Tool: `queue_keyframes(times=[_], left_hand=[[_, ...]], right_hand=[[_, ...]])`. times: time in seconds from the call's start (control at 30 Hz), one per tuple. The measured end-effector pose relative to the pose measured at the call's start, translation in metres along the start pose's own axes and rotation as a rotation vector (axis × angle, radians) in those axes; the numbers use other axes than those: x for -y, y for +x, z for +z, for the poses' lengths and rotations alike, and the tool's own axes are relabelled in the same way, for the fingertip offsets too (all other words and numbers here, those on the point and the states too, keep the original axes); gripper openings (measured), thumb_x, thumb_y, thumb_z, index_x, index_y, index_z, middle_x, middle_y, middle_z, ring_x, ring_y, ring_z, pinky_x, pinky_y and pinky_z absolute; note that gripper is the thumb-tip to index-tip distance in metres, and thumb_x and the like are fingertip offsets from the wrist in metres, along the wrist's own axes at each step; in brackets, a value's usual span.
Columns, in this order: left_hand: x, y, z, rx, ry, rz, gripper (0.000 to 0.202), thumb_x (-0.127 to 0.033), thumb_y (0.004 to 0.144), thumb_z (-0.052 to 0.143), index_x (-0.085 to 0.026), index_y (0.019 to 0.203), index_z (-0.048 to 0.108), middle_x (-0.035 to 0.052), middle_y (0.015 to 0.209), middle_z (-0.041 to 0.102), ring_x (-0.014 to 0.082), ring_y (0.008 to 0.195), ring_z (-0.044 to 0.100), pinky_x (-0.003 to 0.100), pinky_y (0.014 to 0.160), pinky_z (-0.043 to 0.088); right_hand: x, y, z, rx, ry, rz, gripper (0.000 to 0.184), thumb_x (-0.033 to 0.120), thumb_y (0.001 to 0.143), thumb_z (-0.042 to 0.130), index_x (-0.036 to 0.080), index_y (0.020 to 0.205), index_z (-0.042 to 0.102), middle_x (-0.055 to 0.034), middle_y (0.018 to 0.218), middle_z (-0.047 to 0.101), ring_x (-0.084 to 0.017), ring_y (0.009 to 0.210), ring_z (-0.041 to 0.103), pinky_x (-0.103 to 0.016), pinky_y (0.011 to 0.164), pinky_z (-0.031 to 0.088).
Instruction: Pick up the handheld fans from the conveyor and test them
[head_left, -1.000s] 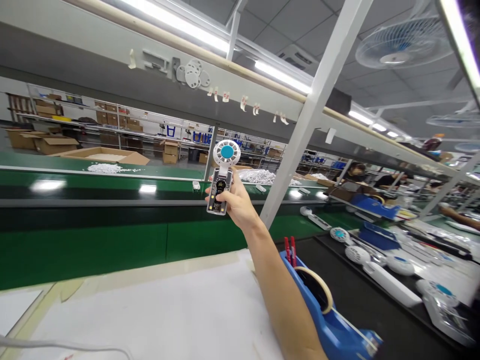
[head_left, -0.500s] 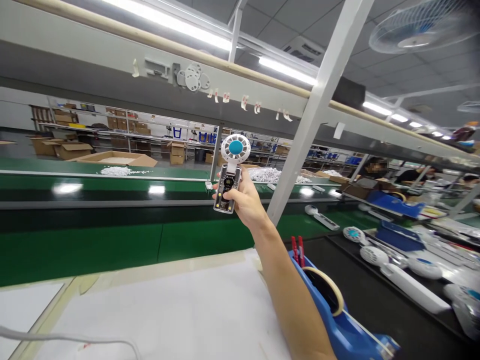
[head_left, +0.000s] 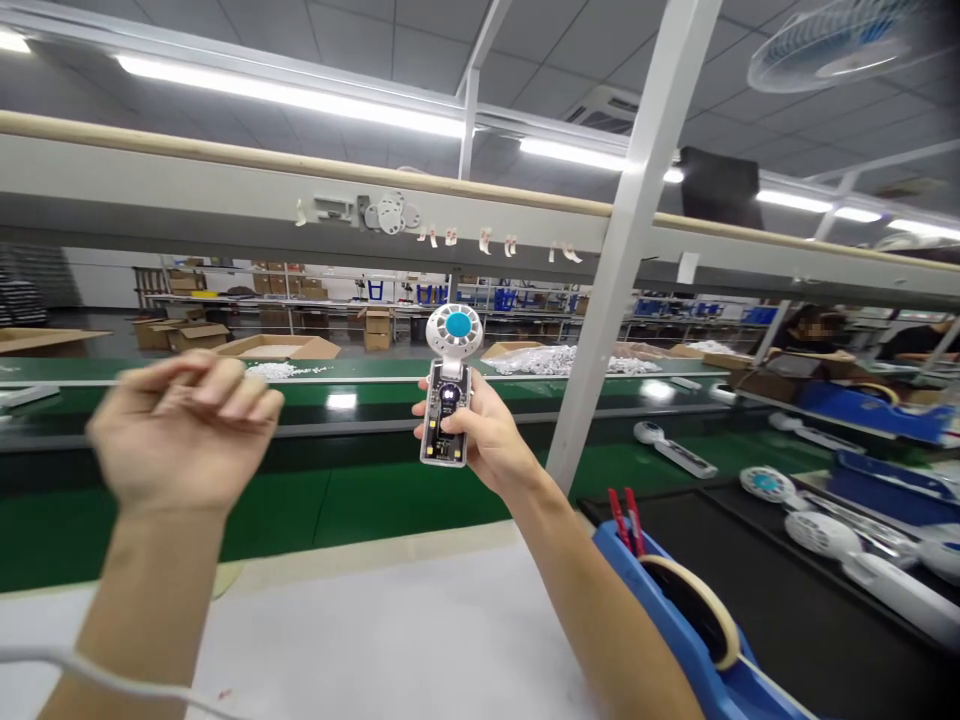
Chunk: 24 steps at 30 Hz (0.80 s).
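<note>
Head view, right hand (head_left: pixel 491 435) gripping handheld fan (head_left: pixel 448 395) (upright)

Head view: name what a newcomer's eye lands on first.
The small handheld fan, white head with a teal hub, held upright in the right hand at centre. Next the left hand, raised, blurred and loosely curled at left, then the blue tape dispenser at lower right.
</note>
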<state>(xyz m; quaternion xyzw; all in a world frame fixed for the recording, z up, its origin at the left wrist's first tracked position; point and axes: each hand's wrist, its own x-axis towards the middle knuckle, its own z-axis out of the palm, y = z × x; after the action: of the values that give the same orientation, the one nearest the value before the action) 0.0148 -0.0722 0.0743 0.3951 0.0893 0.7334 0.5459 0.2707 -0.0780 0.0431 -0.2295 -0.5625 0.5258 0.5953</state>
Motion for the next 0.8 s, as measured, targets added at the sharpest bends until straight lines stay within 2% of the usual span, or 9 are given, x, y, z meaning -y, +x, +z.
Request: queue_keyframes(times=[0.03,0.1,0.2,0.27,0.33,0.4,0.47,0.63,0.8], left_hand=[[0.01,0.001,0.001,-0.001,0.061,-0.021,0.014,-0.024,0.076,0.055,-0.016,0.064,0.053,-0.0022,0.052,0.043,0.01,0.045,0.041,0.022,0.042,0.039],[0.031,0.001,0.005,0.044,0.306,-0.034,0.013,-0.027,0.075,0.058,-0.016,0.068,0.059,0.0013,0.062,0.054,0.0141,0.057,0.052,0.024,0.047,0.044],[0.055,-0.008,0.011,0.28,0.785,0.084,0.029,-0.039,0.081,0.066,-0.019,0.102,0.067,0.0071,0.105,0.065,0.0226,0.096,0.062,0.031,0.074,0.054],[0.062,-0.018,0.015,0.475,1.029,0.16,0.063,-0.043,0.08,0.072,-0.026,0.137,0.05,0.0082,0.14,0.05,0.0268,0.121,0.053,0.04,0.097,0.05],[0.064,-0.027,0.019,0.649,1.163,0.18,0.096,-0.043,0.075,0.077,-0.033,0.154,0.023,0.0078,0.158,0.027,0.0299,0.132,0.044,0.045,0.107,0.045],[0.063,-0.033,0.022,0.762,1.225,0.16,0.114,-0.045,0.071,0.081,-0.035,0.157,0.007,0.0083,0.162,0.018,0.0319,0.134,0.042,0.046,0.106,0.047],[0.061,-0.037,0.024,0.806,1.265,0.13,0.121,-0.043,0.069,0.082,-0.035,0.158,0.0,0.0083,0.162,0.018,0.0318,0.133,0.043,0.045,0.103,0.05],[0.057,-0.038,0.026,0.789,1.323,0.169,0.118,-0.036,0.07,0.081,-0.035,0.158,0.002,0.0063,0.161,0.022,0.0311,0.134,0.043,0.044,0.105,0.05],[0.053,-0.039,0.029,0.81,1.306,0.173,0.117,-0.046,0.071,0.081,-0.034,0.158,0.004,0.0087,0.161,0.021,0.033,0.132,0.045,0.043,0.097,0.055]], right_hand=[[0.0,-0.002,0.002,0.012,0.002,0.017,0.056,0.01,0.063,0.064,0.022,0.115,0.048,-0.0002,0.096,0.068,-0.017,0.073,0.07,-0.03,0.065,0.059],[0.001,-0.005,0.006,0.035,0.0,0.043,0.058,0.009,0.061,0.064,0.022,0.116,0.048,-0.001,0.097,0.068,-0.018,0.073,0.07,-0.029,0.064,0.058],[0.003,-0.008,0.011,0.057,-0.004,0.048,0.065,0.006,0.06,0.064,0.022,0.12,0.047,-0.0004,0.095,0.068,-0.016,0.072,0.069,-0.027,0.064,0.057],[0.003,-0.01,0.015,0.078,0.004,0.051,0.068,0.008,0.062,0.065,0.023,0.125,0.045,-0.0006,0.095,0.068,-0.016,0.072,0.068,-0.027,0.065,0.057],[0.004,-0.012,0.019,0.087,0.014,0.056,0.066,0.011,0.065,0.065,0.024,0.127,0.045,-0.0015,0.098,0.068,-0.016,0.075,0.068,-0.027,0.065,0.057],[0.004,-0.013,0.024,0.079,0.023,0.053,0.066,0.01,0.066,0.064,0.025,0.128,0.046,-0.0017,0.102,0.066,-0.017,0.085,0.067,-0.027,0.067,0.058],[0.005,-0.014,0.028,0.066,0.026,0.05,0.068,0.009,0.065,0.064,0.026,0.129,0.045,-0.0016,0.106,0.064,-0.019,0.098,0.065,-0.026,0.069,0.058],[0.006,-0.017,0.03,0.093,0.014,0.051,0.066,0.011,0.067,0.066,0.027,0.128,0.045,-0.0016,0.106,0.064,-0.018,0.09,0.064,-0.025,0.065,0.057],[0.005,-0.019,0.028,0.145,0.029,0.022,0.065,0.01,0.07,0.066,0.027,0.129,0.044,0.0,0.099,0.064,-0.016,0.086,0.064,-0.026,0.069,0.058]])
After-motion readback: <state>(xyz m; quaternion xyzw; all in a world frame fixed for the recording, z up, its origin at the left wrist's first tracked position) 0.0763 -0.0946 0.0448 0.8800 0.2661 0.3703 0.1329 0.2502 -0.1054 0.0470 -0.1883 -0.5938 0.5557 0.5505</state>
